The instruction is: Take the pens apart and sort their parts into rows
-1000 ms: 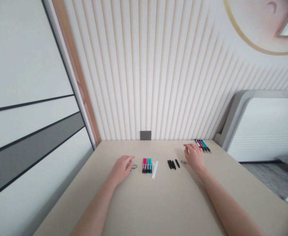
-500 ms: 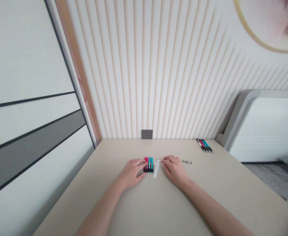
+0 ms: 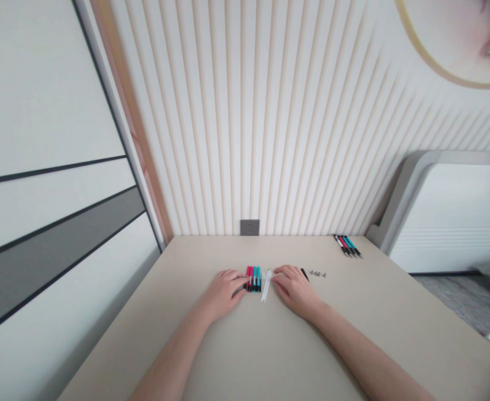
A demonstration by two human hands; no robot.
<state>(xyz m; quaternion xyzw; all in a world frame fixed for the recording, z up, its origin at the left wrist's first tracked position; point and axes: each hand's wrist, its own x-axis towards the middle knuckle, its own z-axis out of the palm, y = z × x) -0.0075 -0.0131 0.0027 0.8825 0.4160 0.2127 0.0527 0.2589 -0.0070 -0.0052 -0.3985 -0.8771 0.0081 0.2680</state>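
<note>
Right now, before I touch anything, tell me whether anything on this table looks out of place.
One short black pen-like piece looks odd: it lies alone and slanted just beyond the right hand, apart from the tidy marker row and close to the small screws. The white strips also lie slightly askew.

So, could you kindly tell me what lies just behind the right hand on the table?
Behind the right hand lie a black pen and a few small screws. Whatever may be under the hand itself is covered and cannot be seen.
</note>
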